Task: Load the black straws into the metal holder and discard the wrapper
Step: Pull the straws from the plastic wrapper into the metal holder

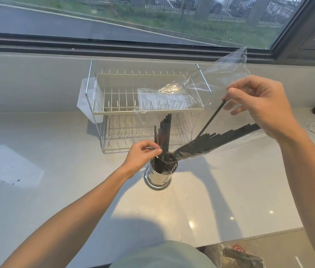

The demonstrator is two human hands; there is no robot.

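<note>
The right hand pinches the clear wrapper, raised and tilted, black straws sliding toward the metal holder. The left hand pinches upright straws at its rim.

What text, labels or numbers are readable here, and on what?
None readable.
Bag at the bottom right edge: a red mark, too blurred to read.
Wrapper in the right hand: a small red spot, no legible letters.
Holder, rack: no markings visible.
</note>
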